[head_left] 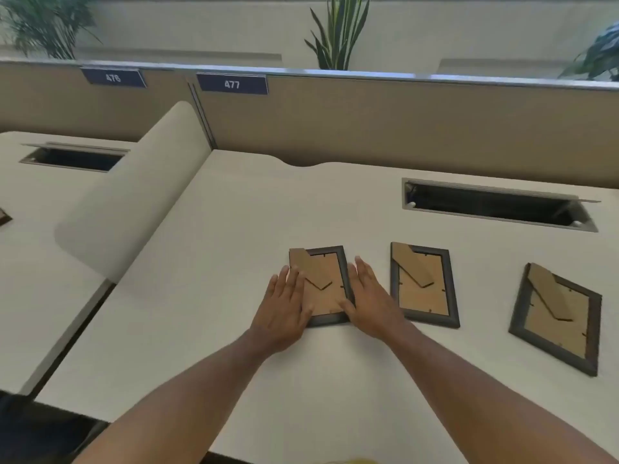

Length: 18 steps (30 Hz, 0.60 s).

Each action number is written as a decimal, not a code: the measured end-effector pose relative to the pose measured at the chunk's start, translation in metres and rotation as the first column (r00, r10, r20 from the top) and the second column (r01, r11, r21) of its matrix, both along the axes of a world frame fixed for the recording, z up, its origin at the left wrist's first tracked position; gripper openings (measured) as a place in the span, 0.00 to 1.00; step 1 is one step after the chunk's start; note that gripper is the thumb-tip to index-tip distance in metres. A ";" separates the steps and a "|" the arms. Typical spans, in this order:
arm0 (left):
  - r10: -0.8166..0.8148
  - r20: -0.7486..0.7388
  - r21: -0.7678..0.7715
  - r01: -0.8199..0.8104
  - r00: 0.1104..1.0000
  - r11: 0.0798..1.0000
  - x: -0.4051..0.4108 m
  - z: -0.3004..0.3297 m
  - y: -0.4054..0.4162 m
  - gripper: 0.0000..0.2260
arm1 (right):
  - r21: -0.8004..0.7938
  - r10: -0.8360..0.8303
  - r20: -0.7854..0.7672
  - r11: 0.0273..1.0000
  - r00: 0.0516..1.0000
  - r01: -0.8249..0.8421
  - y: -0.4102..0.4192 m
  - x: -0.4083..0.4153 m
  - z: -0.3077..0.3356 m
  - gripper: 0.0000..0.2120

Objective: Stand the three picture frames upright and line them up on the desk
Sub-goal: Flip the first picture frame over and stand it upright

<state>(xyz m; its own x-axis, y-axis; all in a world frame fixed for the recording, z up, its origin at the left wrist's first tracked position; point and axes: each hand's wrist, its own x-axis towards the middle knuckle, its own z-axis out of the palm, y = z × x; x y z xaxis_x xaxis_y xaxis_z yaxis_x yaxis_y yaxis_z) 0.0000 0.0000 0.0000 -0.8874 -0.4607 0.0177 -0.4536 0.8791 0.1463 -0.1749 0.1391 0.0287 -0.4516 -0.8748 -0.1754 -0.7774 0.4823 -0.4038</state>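
Three dark-rimmed rectangular picture frames with brown cardboard backs are lying face down on the white table (234,229). The left frame (323,286) is sitting between both hands: the left hand (284,308) is resting at its nine o'clock edge, the right hand (370,299) at its three o'clock edge, each grip spread flat, clasping nothing. The middle frame (422,284) is lying just beside the right hand, the right frame (557,318) tilted further toward three o'clock. A dark rectangular cable tray (495,205) is sitting open at one o'clock, its contents unclear.
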 end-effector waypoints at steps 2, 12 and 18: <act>0.053 -0.022 0.051 -0.052 0.998 0.997 0.000 -0.003 0.001 0.30 | 0.005 -0.049 0.112 0.999 0.993 0.048 -0.003 0.005 -0.002 0.38; 0.777 -0.032 0.734 -0.513 0.628 0.445 -0.022 0.029 0.027 0.22 | -0.008 -0.394 0.426 0.898 0.815 0.439 -0.014 0.028 -0.009 0.32; 0.882 0.135 0.896 -0.436 0.452 0.087 -0.031 0.035 0.017 0.26 | 0.041 -0.475 0.618 0.815 0.626 0.578 -0.019 0.020 0.000 0.29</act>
<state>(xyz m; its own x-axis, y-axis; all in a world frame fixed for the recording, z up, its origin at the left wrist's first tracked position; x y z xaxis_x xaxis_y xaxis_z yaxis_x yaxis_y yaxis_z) -0.0309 0.0173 0.0351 -0.1865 -0.8307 -0.5245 -0.4750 -0.3911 0.7883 -0.1549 0.1202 0.0286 -0.6963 -0.5568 -0.4530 0.0034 0.6285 -0.7778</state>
